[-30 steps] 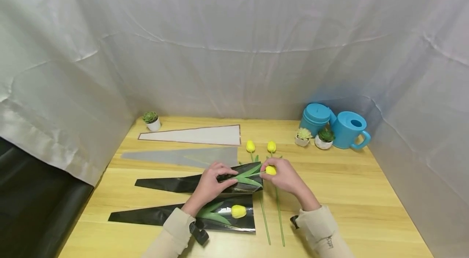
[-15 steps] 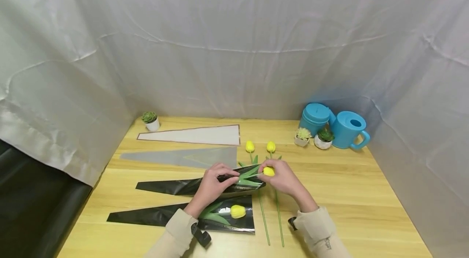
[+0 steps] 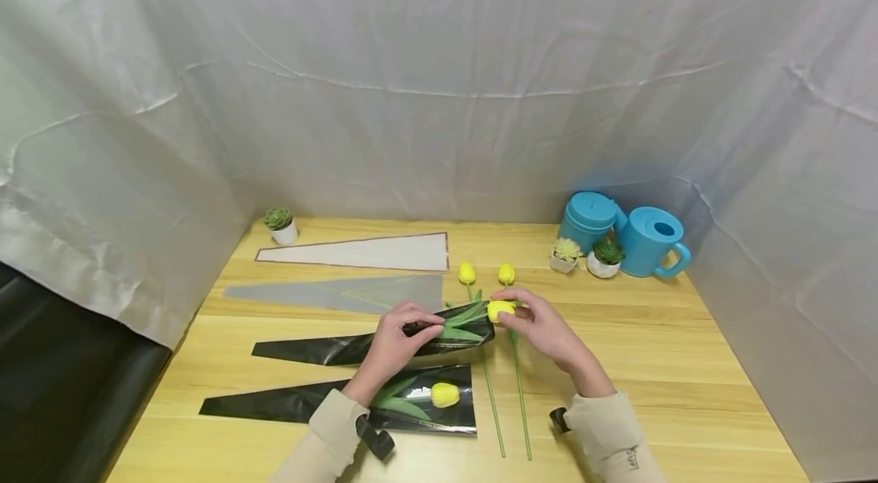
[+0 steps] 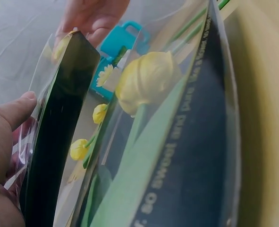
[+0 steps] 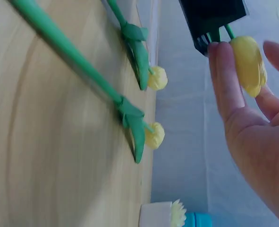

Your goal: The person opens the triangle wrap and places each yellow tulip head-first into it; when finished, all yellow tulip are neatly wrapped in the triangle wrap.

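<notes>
head view: right hand (image 3: 549, 329) unpinches the stem (image 5: 229, 31), spreading around the yellow bloom (image 3: 500, 311), seemingly almost sleeved, while left hand (image 3: 398, 338) pinches the black sleeve (image 3: 312, 350).

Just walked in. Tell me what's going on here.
A person's left hand holds a black sleeve with a yellow tulip partly inside. Its bloom sticks out of the open end, with the right hand loosely around it. Nearer the person lies a second black sleeve, another tulip showing inside. Two loose tulips lie beside the sleeves; a gray sleeve and a white sleeve lie farther back.
</notes>
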Demonstrator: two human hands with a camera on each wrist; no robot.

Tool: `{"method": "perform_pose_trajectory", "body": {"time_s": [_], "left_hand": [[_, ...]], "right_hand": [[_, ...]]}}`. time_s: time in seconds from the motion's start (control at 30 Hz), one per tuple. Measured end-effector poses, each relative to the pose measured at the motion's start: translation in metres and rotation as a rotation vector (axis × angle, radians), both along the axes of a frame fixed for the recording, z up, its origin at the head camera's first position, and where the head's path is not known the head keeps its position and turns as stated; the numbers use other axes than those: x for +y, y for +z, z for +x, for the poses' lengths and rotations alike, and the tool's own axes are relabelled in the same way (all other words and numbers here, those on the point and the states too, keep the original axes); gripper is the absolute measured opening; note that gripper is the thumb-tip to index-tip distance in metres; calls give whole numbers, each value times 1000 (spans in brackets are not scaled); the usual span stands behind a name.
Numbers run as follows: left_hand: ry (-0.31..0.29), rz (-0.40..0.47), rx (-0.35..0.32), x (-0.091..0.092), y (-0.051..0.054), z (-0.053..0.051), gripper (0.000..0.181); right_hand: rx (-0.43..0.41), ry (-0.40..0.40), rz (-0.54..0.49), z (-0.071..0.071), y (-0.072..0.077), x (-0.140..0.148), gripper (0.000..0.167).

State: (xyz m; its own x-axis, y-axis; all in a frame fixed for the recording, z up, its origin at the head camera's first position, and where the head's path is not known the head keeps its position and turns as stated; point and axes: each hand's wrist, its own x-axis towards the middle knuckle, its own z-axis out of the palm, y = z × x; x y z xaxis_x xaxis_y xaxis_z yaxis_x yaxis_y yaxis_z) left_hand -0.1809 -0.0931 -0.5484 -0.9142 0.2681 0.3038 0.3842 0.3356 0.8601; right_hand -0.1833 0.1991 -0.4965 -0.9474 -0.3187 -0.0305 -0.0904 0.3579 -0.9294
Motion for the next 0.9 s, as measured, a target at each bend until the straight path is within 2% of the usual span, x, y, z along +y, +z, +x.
{"method": "perform_pose_trajectory", "body": {"time_s": [0.1, 0.33, 0.5, 0.67, 0.9], "left_hand": [[3, 6, -1, 0, 2, -1, 12], [9, 15, 13, 1, 4, -1, 12], [12, 15, -3, 0, 4, -1, 13], [4, 11, -23, 0, 4, -1, 13], [-4, 19, -20, 0, 4, -1, 14]], "right_hand": [[-34, -11, -91, 0, 1, 5, 35], [-1, -90, -37, 1, 1, 5, 32], [-6, -111, -48, 2, 1, 3, 31], [-21, -105, -80, 3, 1, -1, 31], [-25, -85, -58, 4, -1, -8, 30]]}}
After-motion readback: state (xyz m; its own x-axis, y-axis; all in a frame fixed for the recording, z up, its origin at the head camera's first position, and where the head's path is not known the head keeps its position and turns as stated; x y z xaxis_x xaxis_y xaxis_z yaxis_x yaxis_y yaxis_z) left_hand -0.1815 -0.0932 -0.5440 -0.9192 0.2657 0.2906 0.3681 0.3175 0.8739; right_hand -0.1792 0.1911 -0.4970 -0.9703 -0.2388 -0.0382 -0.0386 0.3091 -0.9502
